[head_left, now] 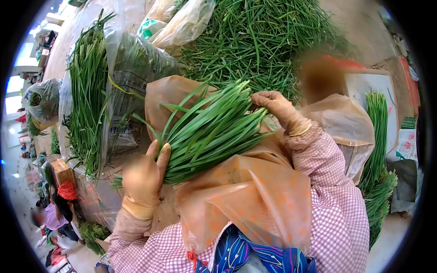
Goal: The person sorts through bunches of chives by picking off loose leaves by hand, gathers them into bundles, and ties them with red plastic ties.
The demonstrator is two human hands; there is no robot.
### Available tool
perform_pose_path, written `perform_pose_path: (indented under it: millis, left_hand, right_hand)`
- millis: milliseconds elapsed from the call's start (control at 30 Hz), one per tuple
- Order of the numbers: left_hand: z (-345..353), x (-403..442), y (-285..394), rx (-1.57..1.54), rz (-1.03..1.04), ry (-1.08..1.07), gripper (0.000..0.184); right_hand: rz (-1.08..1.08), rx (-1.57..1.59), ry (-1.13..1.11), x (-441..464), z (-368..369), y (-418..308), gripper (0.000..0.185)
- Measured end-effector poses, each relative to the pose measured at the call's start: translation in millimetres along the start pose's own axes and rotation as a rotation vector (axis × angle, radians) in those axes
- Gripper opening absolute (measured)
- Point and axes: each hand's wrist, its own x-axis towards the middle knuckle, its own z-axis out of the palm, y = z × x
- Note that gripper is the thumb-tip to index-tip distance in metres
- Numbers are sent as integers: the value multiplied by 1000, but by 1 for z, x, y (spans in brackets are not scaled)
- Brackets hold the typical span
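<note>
Leafy bundle (214, 136), right hand (278, 107) at stems (246, 86), left hand (140, 177) against leaves (182, 157), grip unclear

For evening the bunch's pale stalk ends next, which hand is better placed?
Probably the right hand, at the pale ends of the green bunch; the left hand is by its leafy end.

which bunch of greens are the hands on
The middle bunch, between the left hand and right hand; the side bunches are untouched.

Bright glare whitens the far left, fisheye edges bowing
</note>
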Motion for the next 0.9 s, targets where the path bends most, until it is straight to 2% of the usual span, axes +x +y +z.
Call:
perform_pose_path:
  millis: [33, 100, 133, 200, 300, 333, 367, 433, 500, 567, 600, 667, 700, 733, 767, 800, 833, 900]
  left_hand:
    - [-10, 10, -4, 5, 2, 3, 44]
    - [-25, 26, -12, 86, 136, -118, 50]
    - [-26, 36, -18, 139, 202, -109, 56]
    - [-39, 63, -24, 230, 284, -98, 55]
    - [-63, 110, -19, 338, 376, -66, 55]
    - [-68, 122, -19, 400, 429, -41, 56]
    - [-70, 133, -23, 404, 434, -44, 56]
    - [-69, 155, -31, 463, 390, -131, 56]
    - [-66, 176, -44, 390, 339, -191, 56]
    - [-62, 192, -53, 233, 280, -97, 59]
    - [-64, 198, -51, 228, 212, -105, 61]
    - [-65, 201, -48, 252, 183, -52, 61]
    - [-66, 202, -46, 273, 154, 3, 61]
    - [-71, 198, -39, 324, 104, -34, 62]
    - [-71, 187, -37, 328, 102, -33, 62]
    - [-66, 173, -36, 316, 96, 50, 55]
    - [-60, 156, -35, 303, 88, 129, 48]
    - [-42, 113, -27, 312, 38, 179, 47]
  right_hand:
    - [25, -29, 88, 4, 5, 2, 28]
    - [-8, -25, 59, 10, 6, 3, 31]
    - [80, 105, 10, 18, 4, 8, 30]
    - [286, 399, -136, 37, -1, 25, 29]
    - [318, 604, -2, 60, 2, 73, 33]
    - [351, 580, 127, 46, 14, 53, 29]
    - [350, 586, 124, 51, 7, 55, 29]
    - [152, 633, 281, 59, -16, 58, 24]
    - [-114, 695, 641, 44, -32, 33, 17]
    - [-288, 806, 682, 26, -41, 9, 17]
    - [-374, 805, 445, 19, -43, 6, 21]
    - [-243, 597, 42, -10, -7, -24, 24]
    - [-121, 566, -46, -19, 17, -27, 25]
    - [79, 549, -134, -15, 33, -19, 34]
    - [207, 577, -127, -11, 53, -7, 46]
    - [290, 781, -302, 6, 54, 16, 55]
    - [290, 782, -309, 20, 57, 31, 55]
    - [118, 1071, -362, 48, 67, 50, 53]
